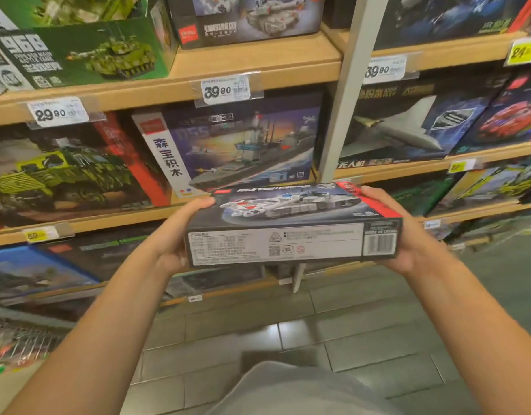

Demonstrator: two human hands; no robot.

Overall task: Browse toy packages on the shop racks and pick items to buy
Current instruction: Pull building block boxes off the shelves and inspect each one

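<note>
I've got the box [291,223] up in front of the racks, held level between both hands, white tank picture on top, label side with the barcode facing me. Left hand [180,235] clamps the left end, thumb over the top edge, fingers wrapped under where I can't see them. Right hand [408,238] clamps the right end the same way, thumb [375,194] lying along the far red edge.

It's clear of the shelf [252,67], hanging over the floor [348,339], so nothing catches it if I slip. The grip is only on the two short ends; if I let one hand go to reach for another package, the free end will likely dip and the box could slide out. Turning it to read the back risks the same. Leaning in, the far corner could knock the warship box [237,145] right behind it. The price tag [226,89] above may not even be this item's.
</note>
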